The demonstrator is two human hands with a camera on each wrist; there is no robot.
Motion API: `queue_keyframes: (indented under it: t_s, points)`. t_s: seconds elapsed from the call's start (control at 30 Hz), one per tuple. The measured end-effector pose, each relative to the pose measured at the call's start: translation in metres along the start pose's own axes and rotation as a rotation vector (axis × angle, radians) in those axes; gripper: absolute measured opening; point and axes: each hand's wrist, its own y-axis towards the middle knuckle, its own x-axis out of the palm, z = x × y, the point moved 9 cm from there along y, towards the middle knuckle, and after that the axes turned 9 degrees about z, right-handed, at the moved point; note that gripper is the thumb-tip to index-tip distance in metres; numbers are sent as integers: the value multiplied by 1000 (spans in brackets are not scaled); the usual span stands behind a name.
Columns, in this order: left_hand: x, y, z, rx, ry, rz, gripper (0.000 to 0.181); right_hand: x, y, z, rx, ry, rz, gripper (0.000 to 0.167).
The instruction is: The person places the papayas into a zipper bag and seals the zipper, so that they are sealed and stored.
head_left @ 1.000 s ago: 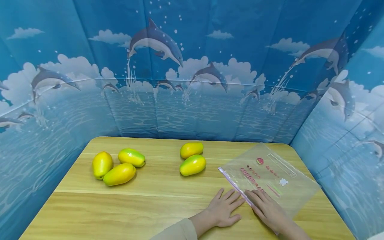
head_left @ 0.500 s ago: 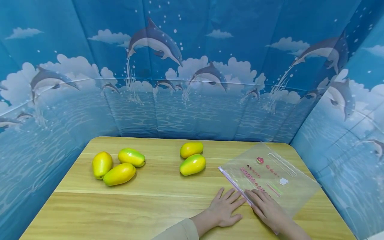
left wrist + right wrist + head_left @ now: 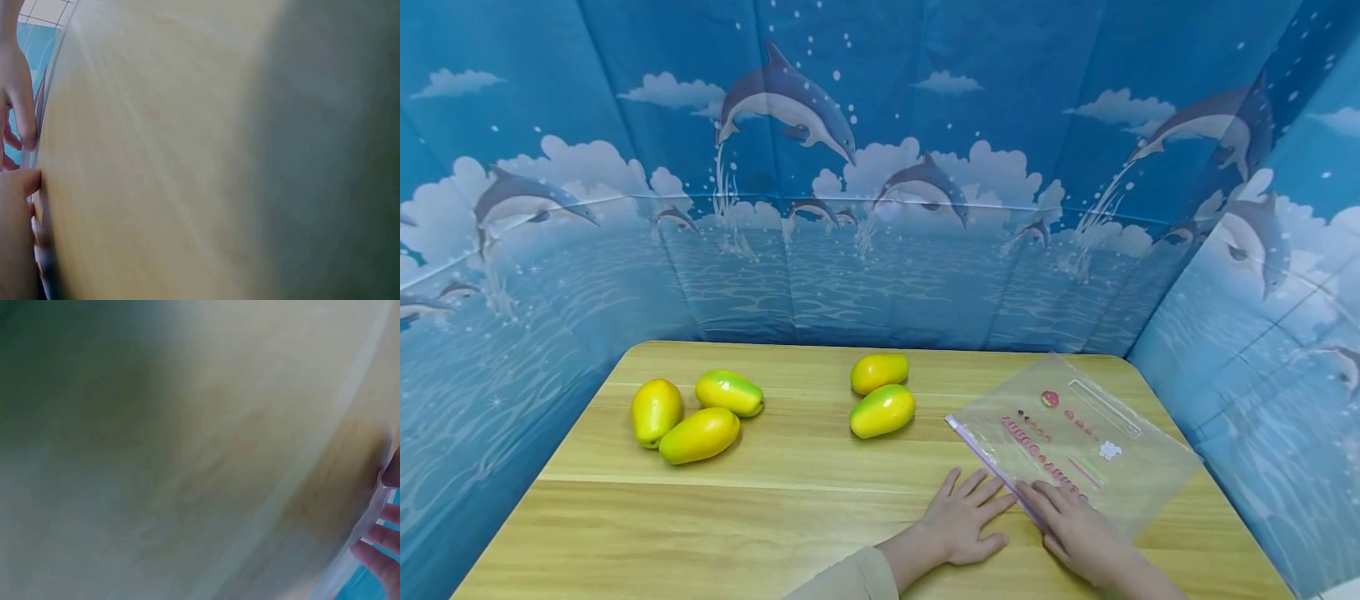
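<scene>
A clear zip bag [image 3: 1075, 442] with pink print lies flat on the right of the table, its purple zip strip [image 3: 981, 450] facing the hands. My left hand [image 3: 958, 525] rests palm down on the wood with its fingers spread, the fingertips at the strip. My right hand [image 3: 1078, 529] lies over the bag's near corner, straight fingers touching it by the strip; part of the strip is hidden beneath. In the left wrist view the right hand [image 3: 19, 94] appears at the left edge. Fingers [image 3: 378, 559] show at the right edge of the right wrist view.
Two yellow-green mangoes [image 3: 882, 411] sit at the table's back middle. Three similar mangoes [image 3: 700, 436] are grouped at the left. A blue dolphin-print curtain [image 3: 880, 275] stands behind and along both sides of the wooden table [image 3: 700, 533].
My right hand has slid slightly right and toward me along the strip, uncovering more pink lettering. My left hand stays nearly where it was. The mangoes have not moved.
</scene>
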Motion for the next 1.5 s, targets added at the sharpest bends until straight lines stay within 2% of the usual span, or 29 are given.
queue_keyframes:
  t_s: [0.13,0.23,0.33,0.37,0.5,0.57,0.67,0.73,0.8,0.93,1.03,1.2,1.33,1.37,1.5]
  points:
    - [-1,0,0,-4,-13,-3,55,-3,-2,-5,-62,-46,41,66]
    - [-1,0,0,-4,-12,-4,55,-4,-3,-7,-86,-71,76,60]
    - [-2,0,0,-4,-10,-6,56,-5,-4,-7,-81,-74,101,36]
    - [-3,0,0,-2,-9,-5,56,-5,-4,-7,-75,-70,106,34]
    - [-4,-1,1,7,2,2,56,-4,-6,-4,-48,-75,103,65]
    - [-5,-1,1,10,9,6,55,-3,-7,-2,-31,-59,90,57]
    - [-6,-1,1,12,14,10,55,-4,-9,1,-9,-39,80,58]
    - [-6,-1,1,12,15,11,55,-6,-10,2,-8,-13,105,57]
    - [-6,-1,1,13,19,12,55,-10,-10,2,-33,-9,149,65]
    - [-7,-1,0,10,23,6,56,-16,-14,-2,-133,-14,251,58]
    - [-7,-1,-1,10,20,5,56,-18,-17,-4,-175,-27,281,57]
    - [-8,-2,-1,12,8,12,56,-17,-19,-4,-158,-45,236,57]
    - [-7,-1,-1,14,10,11,56,-11,-23,-2,-106,-74,145,35]
    - [-6,-1,-1,13,9,9,56,-10,-24,-1,-90,-74,121,34]
    - [-5,-1,-1,10,6,3,56,-6,-27,2,-39,-92,78,56]
